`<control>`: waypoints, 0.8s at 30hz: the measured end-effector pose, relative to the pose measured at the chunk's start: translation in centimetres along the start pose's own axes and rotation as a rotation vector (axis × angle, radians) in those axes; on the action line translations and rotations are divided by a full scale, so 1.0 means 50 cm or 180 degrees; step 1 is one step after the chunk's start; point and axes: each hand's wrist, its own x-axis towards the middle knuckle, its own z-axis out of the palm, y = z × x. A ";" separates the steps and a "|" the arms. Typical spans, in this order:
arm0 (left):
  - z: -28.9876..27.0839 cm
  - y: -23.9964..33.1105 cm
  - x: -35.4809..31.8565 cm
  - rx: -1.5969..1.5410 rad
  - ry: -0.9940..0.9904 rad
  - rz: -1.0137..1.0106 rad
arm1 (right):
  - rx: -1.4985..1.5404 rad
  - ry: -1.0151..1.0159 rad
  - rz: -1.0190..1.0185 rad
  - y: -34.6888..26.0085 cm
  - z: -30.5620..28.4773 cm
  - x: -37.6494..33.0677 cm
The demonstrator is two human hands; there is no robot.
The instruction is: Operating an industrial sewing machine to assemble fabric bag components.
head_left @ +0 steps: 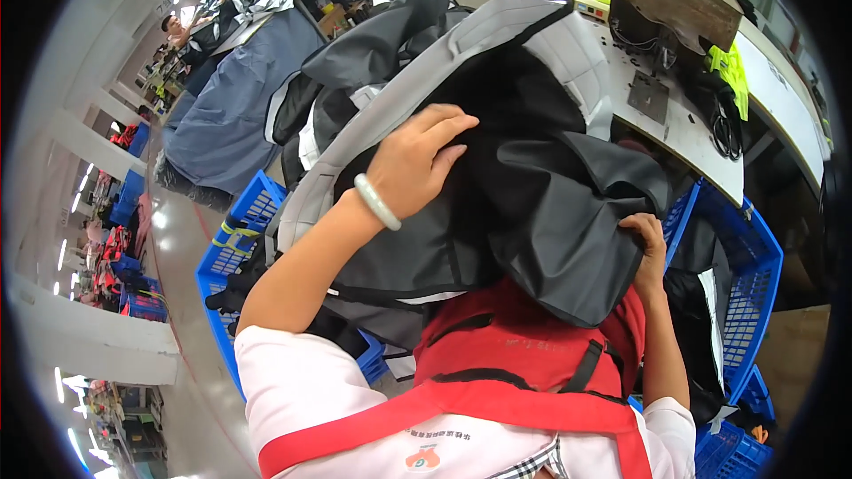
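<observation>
A large sewn piece of black coated fabric [559, 222] with a wide light-grey padded border [355, 137] is spread over my lap, its folds bunched toward the right. My left hand [413, 160] rests over the dark inner side, fingers stretched out and thumb apart, with a pale bangle [377, 202] on the wrist. At the right edge of the black fabric my right hand [648, 244] has its fingers curled round a fold. A red apron [497, 346] shows beneath the piece.
Blue plastic baskets [754, 284] holding dark fabric stand at my right, and another blue basket [217, 262] at my left. Ahead is a white worktable [701, 155] with a machine [679, 0] and cables. Grey fabric [244, 106] lies heaped at the far left.
</observation>
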 end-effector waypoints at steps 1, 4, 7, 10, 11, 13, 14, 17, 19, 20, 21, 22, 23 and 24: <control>-0.005 0.011 0.008 0.0535 0.0456 0.0478 | -0.0204 0.0022 -0.0130 -0.013 0.000 0.002; -0.024 0.021 0.043 0.2182 0.1625 0.0319 | -0.0684 -0.0183 -0.0384 -0.084 -0.030 0.011; -0.053 -0.157 0.033 0.1214 0.1521 -0.1154 | -0.0895 -0.0309 -0.0880 -0.120 -0.048 0.009; -0.107 -0.247 0.005 0.1332 0.1187 -0.1524 | -0.0251 -0.0192 -0.0729 -0.212 -0.082 0.032; -0.131 -0.260 0.004 0.1429 0.1295 -0.1334 | -0.0145 -0.0252 -0.0874 -0.254 -0.113 0.056; -0.206 -0.166 0.068 0.1606 0.1198 -0.1052 | 0.0307 -0.0241 -0.0300 -0.307 -0.189 0.089; -0.251 -0.148 0.090 0.1842 0.1119 -0.0939 | 0.0408 0.0149 -0.0222 -0.337 -0.219 0.111; -0.382 -0.092 0.166 0.1993 0.0203 -0.0571 | 0.2119 0.0307 0.0556 -0.347 -0.313 0.162; -0.389 -0.134 0.194 0.2397 -0.0224 -0.0592 | 0.3096 -0.0176 0.0720 -0.300 -0.366 0.173; -0.358 -0.126 0.209 0.2381 -0.0494 -0.0759 | 0.2865 -0.0188 0.0931 -0.259 -0.389 0.165; -0.320 -0.115 0.222 0.2364 -0.0791 -0.0914 | 0.2830 -0.0122 0.0978 -0.211 -0.401 0.146; -0.275 -0.143 0.210 0.2468 -0.0791 -0.1203 | 0.2584 -0.0163 0.1360 -0.150 -0.393 0.132; -0.234 -0.204 0.185 0.2526 -0.0679 -0.1121 | 0.2296 -0.0177 0.1733 -0.108 -0.381 0.103; -0.182 -0.282 0.138 0.2560 -0.0344 -0.0791 | 0.2590 0.0334 0.2241 -0.056 -0.352 0.071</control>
